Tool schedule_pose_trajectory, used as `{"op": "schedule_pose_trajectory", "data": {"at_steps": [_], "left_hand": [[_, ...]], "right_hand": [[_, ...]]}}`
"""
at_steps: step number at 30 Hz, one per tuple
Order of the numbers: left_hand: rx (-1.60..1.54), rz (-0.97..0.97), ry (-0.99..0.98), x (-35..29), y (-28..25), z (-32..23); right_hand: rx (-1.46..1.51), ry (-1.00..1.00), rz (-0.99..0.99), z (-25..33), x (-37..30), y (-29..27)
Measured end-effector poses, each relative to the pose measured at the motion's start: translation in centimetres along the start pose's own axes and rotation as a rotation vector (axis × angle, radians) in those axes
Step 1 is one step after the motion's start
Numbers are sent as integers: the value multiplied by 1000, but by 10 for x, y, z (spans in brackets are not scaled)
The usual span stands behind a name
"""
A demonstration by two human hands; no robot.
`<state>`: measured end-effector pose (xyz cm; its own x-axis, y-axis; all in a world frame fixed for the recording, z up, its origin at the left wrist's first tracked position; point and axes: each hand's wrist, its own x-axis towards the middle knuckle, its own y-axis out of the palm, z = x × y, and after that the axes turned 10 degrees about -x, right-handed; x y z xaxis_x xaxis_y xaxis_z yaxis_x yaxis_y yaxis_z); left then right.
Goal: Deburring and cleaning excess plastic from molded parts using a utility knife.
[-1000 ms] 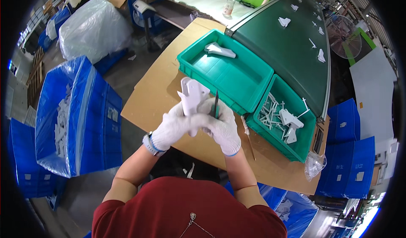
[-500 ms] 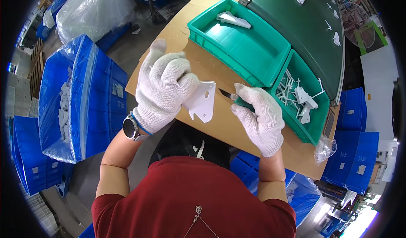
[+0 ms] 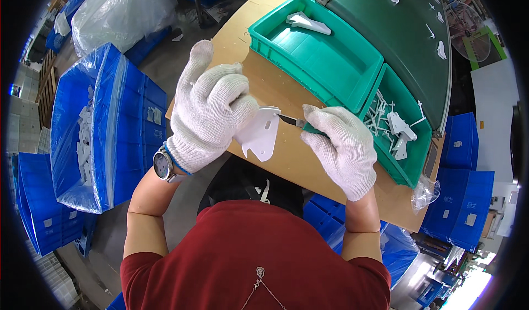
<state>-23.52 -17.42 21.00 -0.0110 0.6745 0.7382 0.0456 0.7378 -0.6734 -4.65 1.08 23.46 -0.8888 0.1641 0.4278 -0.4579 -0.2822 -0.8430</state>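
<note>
Both hands wear white knitted gloves. My left hand (image 3: 212,103) pinches a flat white plastic part (image 3: 261,136) that has a slot, a small hole and a notched lower edge. Its far end is hidden by the fingers. Across from it, my right hand (image 3: 341,147) is closed round a utility knife (image 3: 292,121), its green handle mostly covered by the glove. The dark blade points left and its tip meets the part's upper right edge, or nearly so; I cannot tell whether it touches.
A green tray (image 3: 325,98) on the brown tabletop (image 3: 300,161) holds one white part. Beside it, a second green tray (image 3: 405,175) contains white sprue scraps. Beyond runs a dark green conveyor belt (image 3: 380,20) with white pieces. A lined blue bin (image 3: 129,111) stands at left.
The knife blade has come up to the part's upper right edge, closing the gap between them. The part has tilted slightly in my left hand.
</note>
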Motion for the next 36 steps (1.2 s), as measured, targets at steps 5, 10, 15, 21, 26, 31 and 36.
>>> {"op": "schedule_pose_trajectory", "data": {"at_steps": [5, 10, 15, 21, 26, 31, 36], "left_hand": [[-125, 32, -119, -6, 8, 3], [-205, 42, 54, -2, 1, -13], [-214, -7, -355, -9, 12, -26], [-858, 7, -842, -2, 21, -39], [-1099, 2, -957, 1, 26, -41], [-975, -122, -857, -7, 42, -42], [-955, -192, -978, -2, 42, -46]], "right_hand": [[-23, 8, -29, -4, 0, 5], [-57, 156, -75, -22, 1, 9], [78, 88, -192, -16, -3, 10], [266, 24, -347, 7, -10, 22], [24, -127, -210, 7, 0, 24], [-20, -127, -257, 5, 2, 32], [-41, -129, -312, 8, 4, 40]]}}
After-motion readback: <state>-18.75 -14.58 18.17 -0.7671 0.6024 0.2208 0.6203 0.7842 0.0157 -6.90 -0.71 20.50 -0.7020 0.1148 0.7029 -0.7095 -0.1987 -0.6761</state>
